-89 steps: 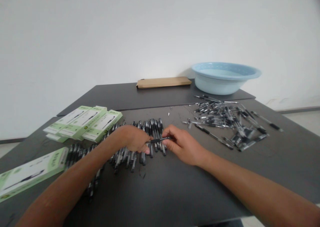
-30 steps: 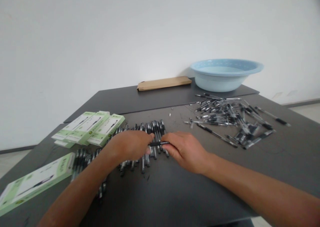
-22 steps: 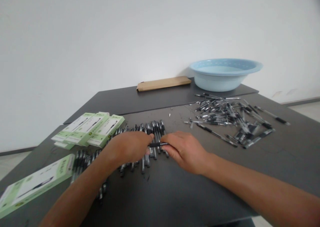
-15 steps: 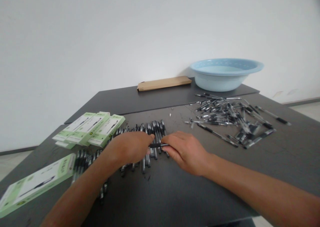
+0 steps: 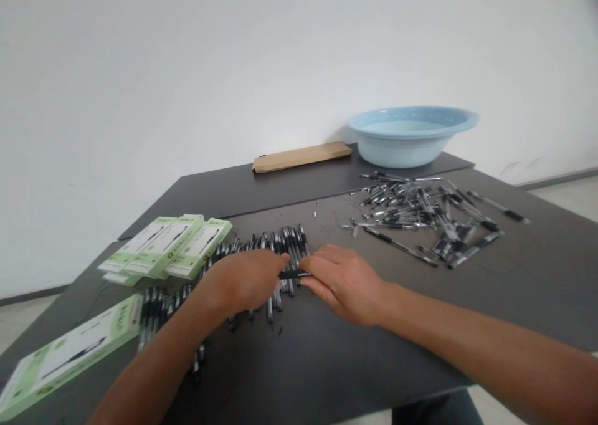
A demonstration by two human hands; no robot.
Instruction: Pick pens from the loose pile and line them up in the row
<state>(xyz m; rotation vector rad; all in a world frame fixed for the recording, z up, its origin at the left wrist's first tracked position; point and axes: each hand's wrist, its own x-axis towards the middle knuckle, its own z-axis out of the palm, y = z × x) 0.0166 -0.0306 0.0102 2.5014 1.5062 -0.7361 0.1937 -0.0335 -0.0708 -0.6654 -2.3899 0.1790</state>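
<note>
- So the pen (image 5: 292, 275) being worked on is held up roughly mid-table, crosswise, just over the right end of the row of pens. Its black grip shows in the gap between the hands.
- Left hand (image 5: 252, 278) is closed around the pen's left end, back of the hand up. Its fingers hide that end, so can't tell exactly how they sit.
- Right hand (image 5: 343, 281) has the other end pinched between thumb and finger, with a bit of the tip end peeking out.
- Step in hand, my read: two-handed work at that tip end. Twisting, pushing or pulling? Can't tell.
- What the next move calls for, imo: left hand firm, both ends in line, right fingers doing the fine work.
- The row of pens (image 5: 292, 250) lies side by side under and around the left forearm, toward the table's left edge.
- One green-and-white box (image 5: 75, 350) is at the near left corner; a few overlapping boxes (image 5: 199, 248) lie farther back by the left edge.
- Messy pile of pens (image 5: 420, 207) toward the right edge of the table (image 5: 308, 362), tiny loose bits (image 5: 314, 214) left of it.
- Blue basin (image 5: 399, 148) near the far right corner, flat cardboard (image 5: 301, 157) along the far edge.
</note>
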